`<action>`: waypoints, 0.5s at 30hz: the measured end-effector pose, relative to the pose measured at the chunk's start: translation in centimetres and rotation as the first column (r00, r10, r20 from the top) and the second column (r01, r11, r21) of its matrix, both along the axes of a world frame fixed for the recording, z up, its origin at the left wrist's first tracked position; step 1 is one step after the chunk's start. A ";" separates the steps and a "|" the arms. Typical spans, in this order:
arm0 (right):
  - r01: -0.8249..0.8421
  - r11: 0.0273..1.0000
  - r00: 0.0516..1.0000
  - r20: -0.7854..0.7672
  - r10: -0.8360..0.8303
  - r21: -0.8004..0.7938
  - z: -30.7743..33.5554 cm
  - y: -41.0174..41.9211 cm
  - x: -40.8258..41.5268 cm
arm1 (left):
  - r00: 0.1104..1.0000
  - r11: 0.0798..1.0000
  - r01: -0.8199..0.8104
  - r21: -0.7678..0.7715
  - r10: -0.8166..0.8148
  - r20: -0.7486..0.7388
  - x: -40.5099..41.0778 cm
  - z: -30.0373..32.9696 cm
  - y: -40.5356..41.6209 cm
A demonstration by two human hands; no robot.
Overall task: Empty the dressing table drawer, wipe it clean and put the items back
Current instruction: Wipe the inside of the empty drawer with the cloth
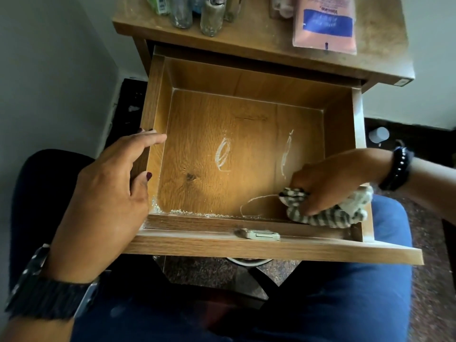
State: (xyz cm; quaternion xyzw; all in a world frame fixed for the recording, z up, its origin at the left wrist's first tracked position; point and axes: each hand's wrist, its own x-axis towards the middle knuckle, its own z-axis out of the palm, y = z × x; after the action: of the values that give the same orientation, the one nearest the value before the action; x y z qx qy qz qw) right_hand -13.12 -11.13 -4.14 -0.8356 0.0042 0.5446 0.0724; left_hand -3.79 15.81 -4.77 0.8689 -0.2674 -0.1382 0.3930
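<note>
While the drawer (pixel 246 154) stands pulled out over the person's lap and empty of its items, the step in hand is the wiping. The right hand (pixel 330 183) is down inside the drawer at its near right corner, fingers (pixel 313 206) curled tight around a bunched striped cloth (pixel 328 213) and pressing it to the drawer floor. The left hand (pixel 111 183) lies on the drawer's left wall, fingers loosely spread and closed on nothing, the thumb hooked over the inner face to steady the drawer.

To do this well, I judge the cloth should travel in long overlapping strokes from the drawer's back wall toward its front, so dust is gathered rather than scattered. White marks (pixel 223 155) show on the drawer floor, some in the middle, one right of it and a curved one just left of the cloth; these probably need firmer rubbing. A line of pale crumbs (pixel 187 213) sits along the drawer's front inner edge and into its near left corner, so a folded edge of cloth pushed into that seam would help. Keeping the left hand braced matters, since a drawer pulled this far could tip or slide under pressure.

Bottles (pixel 197 13) and a pink tube (pixel 325 23) wait on the desk (pixel 246 43) behind the drawer, likely among the things to go back.
</note>
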 end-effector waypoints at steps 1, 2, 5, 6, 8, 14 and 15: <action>0.042 0.998 0.998 0.039 -0.044 0.051 0.1 0.1 0.2 | 1.000 1.000 -0.001 -0.005 0.001 -0.005 0.0 -0.1 0.0; 0.092 0.990 0.995 0.034 -0.096 0.110 0.0 0.1 0.5 | 1.000 1.000 -0.001 -0.008 0.001 -0.008 0.0 -0.1 0.0; 0.332 0.915 0.942 -0.036 -0.333 0.229 1.3 1.9 1.6 | 1.000 1.000 -0.003 -0.009 0.003 -0.009 0.1 -0.1 -0.1; 0.372 0.886 0.926 -0.040 -0.376 0.276 1.3 2.6 2.0 | 1.000 1.000 -0.004 -0.008 0.004 -0.013 0.1 0.0 -0.1; 0.373 0.838 0.912 0.007 -0.410 0.398 1.1 4.6 3.2 | 1.000 1.000 -0.014 0.001 0.014 -0.018 0.0 0.0 -0.1; 0.226 0.811 0.931 0.125 -0.343 0.540 0.4 7.9 5.6 | 0.993 0.998 -0.052 -0.024 0.049 -0.112 0.1 0.4 0.1; 0.207 0.834 0.943 0.122 -0.308 0.511 0.4 7.3 5.3 | 0.988 0.998 -0.056 -0.041 0.050 -0.143 0.2 0.4 0.1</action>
State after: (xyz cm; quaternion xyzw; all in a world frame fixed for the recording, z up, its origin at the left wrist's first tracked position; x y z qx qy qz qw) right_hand -7.78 -3.81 -3.70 -0.8314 -0.0288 0.4263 0.3554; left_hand -3.56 15.95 -4.40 0.8547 -0.2185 -0.1830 0.4339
